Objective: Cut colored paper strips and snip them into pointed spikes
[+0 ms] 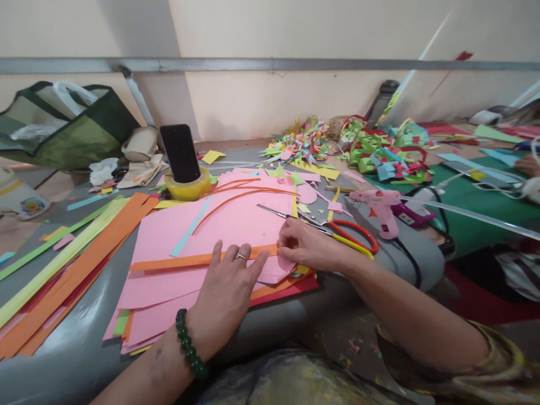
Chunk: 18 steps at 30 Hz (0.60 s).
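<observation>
A long orange paper strip lies across a stack of pink paper sheets. My left hand rests on the strip with fingers stretched out, pressing it against the stack. At the strip's right end, my right hand is closed in a pinch on the paper. Just beyond that hand lie scissors with red and yellow on the handles. Thin orange strips and a light blue strip lie loose on the pink sheets.
Long coloured strips lie at left. A phone stands in a yellow tape roll. A pink glue gun with a cable sits at right. Folded paper pieces are heaped by the wall; a green bag stands far left.
</observation>
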### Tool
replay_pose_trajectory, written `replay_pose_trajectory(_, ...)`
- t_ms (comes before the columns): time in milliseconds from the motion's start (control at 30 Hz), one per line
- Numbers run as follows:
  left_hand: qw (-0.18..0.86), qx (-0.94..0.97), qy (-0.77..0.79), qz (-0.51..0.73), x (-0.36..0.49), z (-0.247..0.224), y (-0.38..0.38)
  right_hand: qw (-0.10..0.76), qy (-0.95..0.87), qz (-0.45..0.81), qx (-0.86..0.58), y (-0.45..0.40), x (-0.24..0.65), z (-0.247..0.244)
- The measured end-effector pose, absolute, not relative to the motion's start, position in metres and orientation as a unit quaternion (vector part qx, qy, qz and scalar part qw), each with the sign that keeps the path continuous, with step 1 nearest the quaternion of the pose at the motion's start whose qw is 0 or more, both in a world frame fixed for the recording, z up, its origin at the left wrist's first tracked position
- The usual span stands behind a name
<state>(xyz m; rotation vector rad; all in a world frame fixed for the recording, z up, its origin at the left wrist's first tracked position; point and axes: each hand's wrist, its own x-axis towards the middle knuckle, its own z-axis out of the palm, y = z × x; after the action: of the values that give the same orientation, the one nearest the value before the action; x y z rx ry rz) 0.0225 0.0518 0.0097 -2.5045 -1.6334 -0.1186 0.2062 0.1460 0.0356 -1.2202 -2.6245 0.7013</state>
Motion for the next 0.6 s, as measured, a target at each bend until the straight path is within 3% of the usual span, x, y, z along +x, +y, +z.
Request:
replay_pose_trajectory(200,0.073,-0.833,-0.547,-0.043,0.023,0.010,0.052,0.098,-0.876,0.202,-0.427,0.143,0.218,0.038)
replay_pose_trajectory(400,0.075,-0.835,-0.543,-0.043,0.022,0.011,0.050,0.208,-0.909,0.037,-0.360,0.125,0.222,0.032)
replay_pose_trajectory(600,0.087,-0.835,-0.542,-0.039,0.023,0.010,0.051,0.125,-0.948,-0.052,-0.288,0.111,0.216,0.021)
